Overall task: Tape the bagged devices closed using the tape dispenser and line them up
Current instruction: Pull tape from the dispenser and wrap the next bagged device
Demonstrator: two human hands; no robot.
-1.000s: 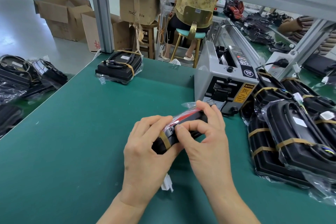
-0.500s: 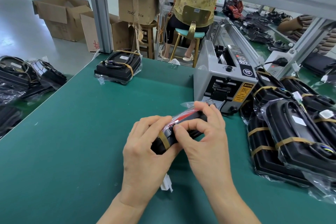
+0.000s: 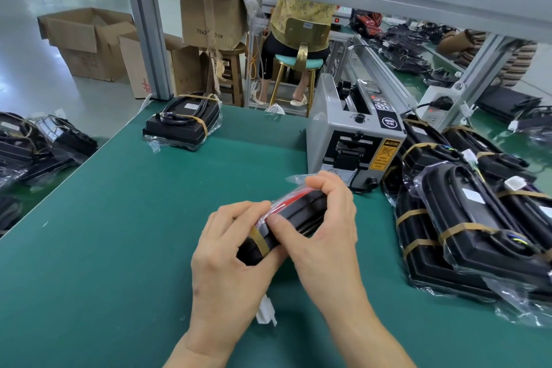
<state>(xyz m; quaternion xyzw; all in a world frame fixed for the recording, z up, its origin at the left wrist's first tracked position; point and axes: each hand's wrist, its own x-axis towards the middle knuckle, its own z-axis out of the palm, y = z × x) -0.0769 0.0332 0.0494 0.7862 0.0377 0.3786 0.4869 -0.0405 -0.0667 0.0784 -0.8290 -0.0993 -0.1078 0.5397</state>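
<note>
Both hands hold one bagged device (image 3: 294,215) above the middle of the green surface (image 3: 104,233). The left hand (image 3: 230,260) curls round its taped near end, covering most of it; the right hand (image 3: 325,227) grips the far end, thumb pressed on the plastic. The device's underside is hidden. A white connector (image 3: 265,312) shows partly below the wrists. The tape dispenser (image 3: 352,134) stands toward the far edge, with taped devices (image 3: 478,218) piled at the right edge, cut off by the frame.
</note>
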